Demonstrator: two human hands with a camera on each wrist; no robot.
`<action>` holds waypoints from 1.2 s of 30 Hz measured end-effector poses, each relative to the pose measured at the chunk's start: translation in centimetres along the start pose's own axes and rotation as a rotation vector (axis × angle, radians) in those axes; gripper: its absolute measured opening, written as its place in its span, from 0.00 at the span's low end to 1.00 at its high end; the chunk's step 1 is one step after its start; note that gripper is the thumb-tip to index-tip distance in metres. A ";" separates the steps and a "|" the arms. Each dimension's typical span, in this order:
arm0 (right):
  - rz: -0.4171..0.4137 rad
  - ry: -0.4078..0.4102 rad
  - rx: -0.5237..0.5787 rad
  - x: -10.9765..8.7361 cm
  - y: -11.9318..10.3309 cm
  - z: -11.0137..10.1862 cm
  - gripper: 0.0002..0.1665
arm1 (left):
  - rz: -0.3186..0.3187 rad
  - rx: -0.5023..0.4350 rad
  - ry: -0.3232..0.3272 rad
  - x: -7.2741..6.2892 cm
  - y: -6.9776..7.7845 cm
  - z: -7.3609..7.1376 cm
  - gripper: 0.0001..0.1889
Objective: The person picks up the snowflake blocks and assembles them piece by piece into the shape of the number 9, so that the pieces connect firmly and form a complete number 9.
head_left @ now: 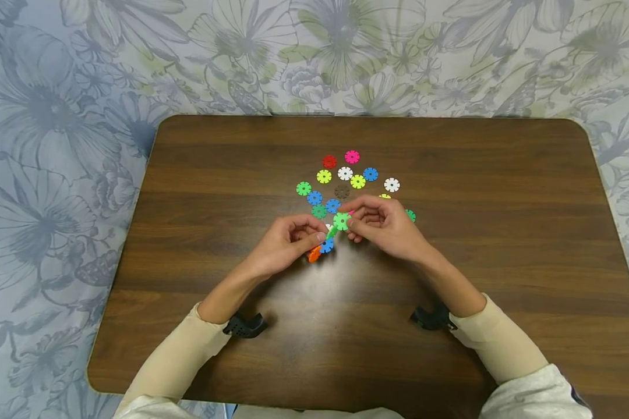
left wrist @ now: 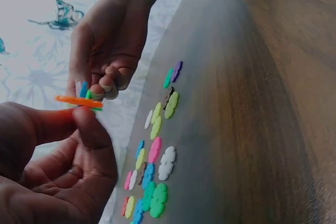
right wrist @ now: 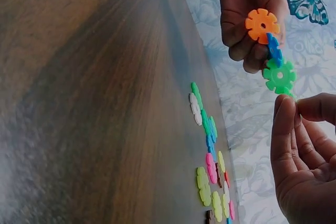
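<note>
Both hands hold a short chain of notched plastic discs above the table. At its lower end is an orange disc [right wrist: 262,25], slotted to a blue disc [right wrist: 274,49]. A green disc [right wrist: 280,76] follows the blue one. Between thumb and fingers, the left hand [head_left: 289,243] pinches the chain near the orange and blue discs. A light green disc [head_left: 341,221] at the upper end is pinched by the right hand [head_left: 388,227]; it touches the green disc, though whether the slots interlock cannot be seen.
Loose notched discs lie flat beyond the hands, among them a red disc [head_left: 329,162], a brown disc [head_left: 342,191] and a white disc [head_left: 391,185]. The hands partly cover some. The brown wooden table [head_left: 503,233] meets a flowered wall covering [head_left: 372,58] at the back.
</note>
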State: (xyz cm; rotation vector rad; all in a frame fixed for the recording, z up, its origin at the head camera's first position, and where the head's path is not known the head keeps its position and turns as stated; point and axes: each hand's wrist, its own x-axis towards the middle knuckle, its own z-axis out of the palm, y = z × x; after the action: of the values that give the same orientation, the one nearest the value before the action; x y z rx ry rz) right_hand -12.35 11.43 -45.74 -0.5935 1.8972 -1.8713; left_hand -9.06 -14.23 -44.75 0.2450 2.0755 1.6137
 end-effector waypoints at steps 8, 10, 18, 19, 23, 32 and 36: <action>0.011 -0.023 0.021 -0.2 0.3 0.3 0.16 | -0.013 0.143 -0.074 0.0 0.0 0.0 0.07; 0.010 -0.026 0.013 -0.2 0.4 0.4 0.16 | -0.006 0.170 -0.085 -0.1 -0.1 0.1 0.07; 0.002 -0.021 -0.007 -0.3 0.3 0.5 0.15 | 0.038 0.222 -0.053 -0.1 -0.1 0.5 0.08; 0.004 -0.021 -0.006 -0.3 0.3 0.5 0.14 | 0.052 0.234 -0.041 -0.1 -0.2 0.5 0.08; 0.021 -0.033 0.014 -0.2 0.4 0.3 0.13 | 0.083 0.230 -0.023 0.0 -0.4 0.8 0.07; 0.084 -0.084 0.166 -0.4 0.9 -0.3 0.16 | 0.117 0.231 -0.051 0.1 0.0 1.4 0.06; 0.076 -0.065 0.116 -0.5 0.5 -0.2 0.15 | 0.110 0.243 -0.048 0.1 0.2 1.5 0.06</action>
State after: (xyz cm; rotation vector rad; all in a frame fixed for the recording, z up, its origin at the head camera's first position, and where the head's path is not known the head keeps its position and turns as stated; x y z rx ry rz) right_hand -12.01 11.88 -46.22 -0.5305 1.7332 -1.8754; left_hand -8.46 -12.78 -44.83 0.4839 2.2544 1.3980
